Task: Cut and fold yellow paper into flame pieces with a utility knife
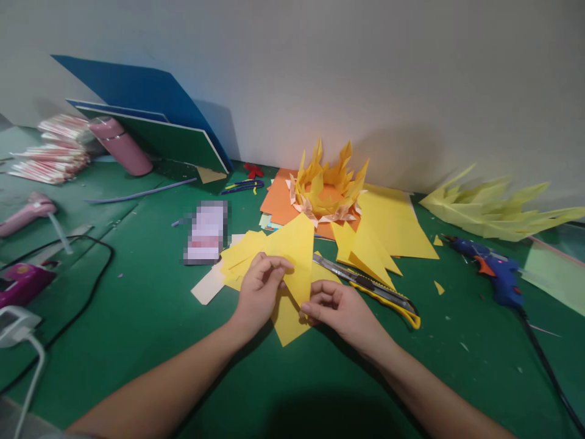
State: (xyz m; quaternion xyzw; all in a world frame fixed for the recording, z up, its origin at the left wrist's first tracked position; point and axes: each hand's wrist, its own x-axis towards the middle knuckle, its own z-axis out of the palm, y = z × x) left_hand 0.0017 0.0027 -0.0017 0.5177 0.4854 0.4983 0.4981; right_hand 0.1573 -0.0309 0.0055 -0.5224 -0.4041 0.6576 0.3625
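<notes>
A folded piece of yellow paper [299,259] is held up between my hands at the middle of the table. My left hand [262,286] pinches its left edge between thumb and fingers. At the lower right corner, the fingertips of my right hand [336,308] close on the same paper. More yellow paper [287,326] lies flat beneath, partly covered by the held piece and my hands. Just beyond my right hand rests a yellow utility knife [379,291]. Folded yellow triangles [365,247] lie behind the knife.
An orange paper crown [329,189] stands on stacked sheets at the back. On the right are a pale yellow folded paper piece [498,210] and a blue glue gun [493,268]. A phone [208,231], pink bottle [123,146] and black cable [107,262] lie left.
</notes>
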